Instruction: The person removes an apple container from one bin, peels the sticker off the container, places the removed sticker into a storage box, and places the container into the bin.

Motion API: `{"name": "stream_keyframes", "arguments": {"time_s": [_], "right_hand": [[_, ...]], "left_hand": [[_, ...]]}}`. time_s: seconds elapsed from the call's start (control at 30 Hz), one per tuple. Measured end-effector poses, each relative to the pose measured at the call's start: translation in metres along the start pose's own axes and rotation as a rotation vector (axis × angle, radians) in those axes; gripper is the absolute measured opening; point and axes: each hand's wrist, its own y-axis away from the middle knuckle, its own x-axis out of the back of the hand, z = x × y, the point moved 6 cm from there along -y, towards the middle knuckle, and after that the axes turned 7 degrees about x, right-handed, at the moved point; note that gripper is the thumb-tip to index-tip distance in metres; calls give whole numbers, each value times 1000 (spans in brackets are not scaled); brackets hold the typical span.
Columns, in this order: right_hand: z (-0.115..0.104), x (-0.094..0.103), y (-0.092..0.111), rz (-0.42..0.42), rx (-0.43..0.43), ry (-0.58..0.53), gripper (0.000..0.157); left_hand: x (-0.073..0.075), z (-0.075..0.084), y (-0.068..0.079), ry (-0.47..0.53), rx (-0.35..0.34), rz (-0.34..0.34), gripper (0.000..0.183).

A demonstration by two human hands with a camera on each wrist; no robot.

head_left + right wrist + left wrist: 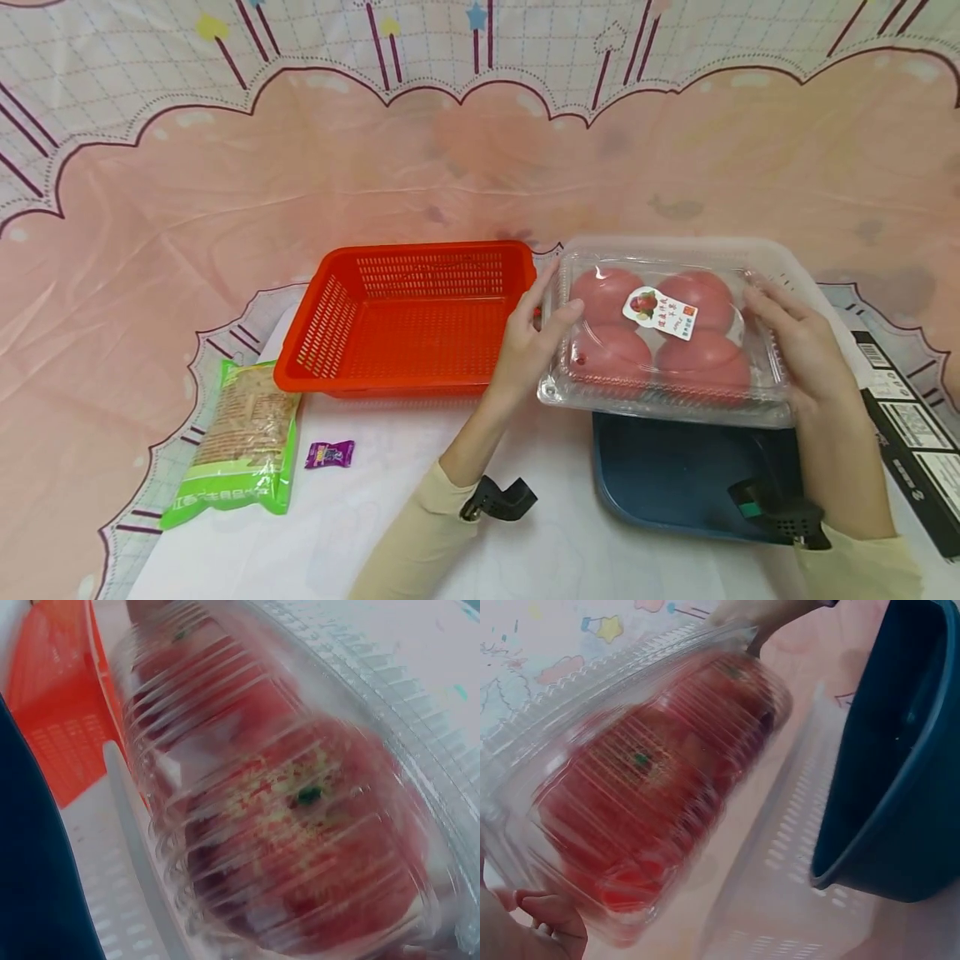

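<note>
Both hands hold a clear plastic box of red fruit (660, 342) up between them, at the right of the head view. Several round, red fruits with a white label over them show through its lid. The left hand (531, 342) grips its left end, thumb on the near top side. At the right end, the right hand (810, 354) grips the edge. Below the box sits a dark blue tub (675, 487), partly hidden by it. A white perforated basket (798, 279) stands behind the box. In the left wrist view, the fruit box (630, 795) appears side-on above the basket.
A red slotted basket (397, 387) stands left of the hands. Farther left lie a green-edged food packet (240, 442) and a small purple wrapped sweet (330, 454). A black and white printed box (911, 442) lies at the right edge.
</note>
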Motion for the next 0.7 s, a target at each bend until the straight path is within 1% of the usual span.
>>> {"name": "stream_keyframes", "arguments": {"time_s": [0.1,0.3,0.57,0.7], "right_hand": [[-2,-9,4,-35,14,31,57],[-8,-19,14,-65,36,94,55],[-11,-28,21,-42,85,125,54],[-9,-30,23,-12,78,175,53]], "left_hand": [[7,4,1,5,-7,23,58],[18,13,5,38,-29,49,53],[28,17,13,19,-13,64,54],[30,16,17,17,6,66,53]]}}
